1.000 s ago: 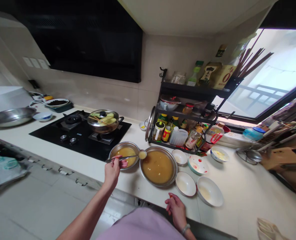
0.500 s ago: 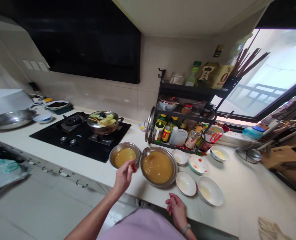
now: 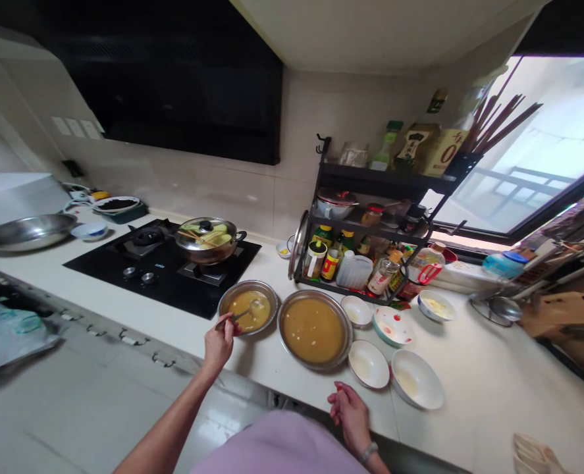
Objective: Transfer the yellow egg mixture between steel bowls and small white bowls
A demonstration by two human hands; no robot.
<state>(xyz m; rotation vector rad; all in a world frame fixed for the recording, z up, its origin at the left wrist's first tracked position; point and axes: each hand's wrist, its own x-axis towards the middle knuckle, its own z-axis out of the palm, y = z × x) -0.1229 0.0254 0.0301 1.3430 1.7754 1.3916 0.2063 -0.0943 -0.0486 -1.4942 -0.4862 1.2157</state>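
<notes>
My left hand (image 3: 220, 342) is closed around the handle of a metal spoon (image 3: 242, 313). The spoon's bowl rests in a smaller metal basin (image 3: 274, 316) of yellow-brown liquid with pale bits. Just right of it stands a larger metal basin (image 3: 349, 342) with brownish liquid and a few pale bits afloat. My right hand (image 3: 351, 411) hangs at the counter's front edge, fingers curled in, with no held thing visible; a small red spot shows at a fingertip. Nearest to it is a white bowl (image 3: 369, 364) with a little pale residue.
A lidded pot (image 3: 207, 242) sits on the black gas stove (image 3: 173, 289). Several bowls, one a deep white bowl (image 3: 420, 375), stand to the right. Behind them is a black rack (image 3: 371, 227) of bottles and jars. A wide metal pan (image 3: 29, 232) lies far left.
My left hand has moved left, carrying the spoon from the larger basin's left rim into the smaller basin. My right hand has stayed in place.
</notes>
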